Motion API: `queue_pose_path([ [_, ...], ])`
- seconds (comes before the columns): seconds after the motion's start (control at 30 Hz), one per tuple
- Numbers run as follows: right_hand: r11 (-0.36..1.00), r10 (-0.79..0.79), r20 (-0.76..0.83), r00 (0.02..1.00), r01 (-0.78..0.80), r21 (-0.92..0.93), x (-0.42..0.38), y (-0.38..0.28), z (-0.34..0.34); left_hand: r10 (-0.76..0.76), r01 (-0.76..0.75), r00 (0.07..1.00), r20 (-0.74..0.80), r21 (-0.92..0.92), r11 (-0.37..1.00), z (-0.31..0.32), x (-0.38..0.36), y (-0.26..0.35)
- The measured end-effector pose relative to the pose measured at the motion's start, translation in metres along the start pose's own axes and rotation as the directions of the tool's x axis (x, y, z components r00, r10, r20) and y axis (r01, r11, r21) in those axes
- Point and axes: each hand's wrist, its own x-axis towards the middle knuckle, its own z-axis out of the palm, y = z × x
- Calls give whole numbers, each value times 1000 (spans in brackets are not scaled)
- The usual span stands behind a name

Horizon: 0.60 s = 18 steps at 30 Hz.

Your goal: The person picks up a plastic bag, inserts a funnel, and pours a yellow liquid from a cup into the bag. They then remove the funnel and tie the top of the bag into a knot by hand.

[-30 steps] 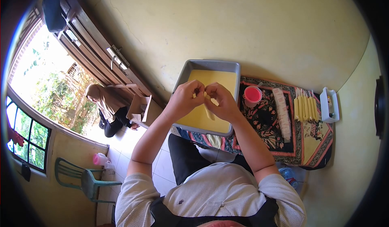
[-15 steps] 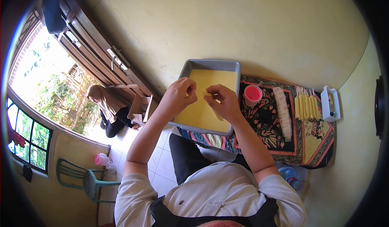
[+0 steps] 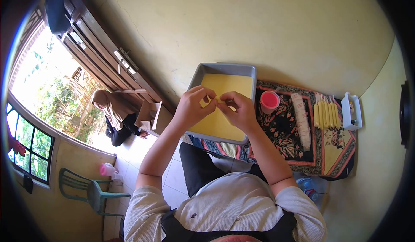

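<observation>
My left hand [image 3: 198, 106] and my right hand [image 3: 237, 108] meet fingertip to fingertip above a grey tub [image 3: 251, 72] of pale yellow liquid [image 3: 229, 84]. Both are closed in a pinch at the neck of a slim plastic tube bag. My fingers cover most of the bag, and its yellow colour blends with the liquid below. To the right of my right hand stands a pink-red cup [image 3: 270, 100]. A long pale strip of wrapped material [image 3: 301, 121] lies beyond it, beside several filled yellow tube bags [image 3: 326, 113].
A patterned cloth [image 3: 283, 149] covers the low table under the tub. A white basket [image 3: 352, 111] stands at its right end. On the floor left, a person [image 3: 116, 112] sits by a cardboard box [image 3: 153, 116]. A green chair [image 3: 93, 192] and a water bottle [image 3: 308, 188] are lower down.
My left hand has moved right to meet my right hand, closing the gap between them. The tube bag that hung from my right hand is now harder to see.
</observation>
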Motion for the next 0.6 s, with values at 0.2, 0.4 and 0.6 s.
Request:
queue_pose_path([
  [0.2,999,-34,9,999,35,-24,-2,-3,0,-15,16,1000,15,-55,998,6,0,1],
  [0.4,998,43,60,997,-46,49,7,-1,-5,73,-71,997,32,-55,996,2,6,-1],
  [0.6,960,222,132,966,-240,146,25,-2,-10,266,-266,964,8,74,961,-1,12,-14],
])
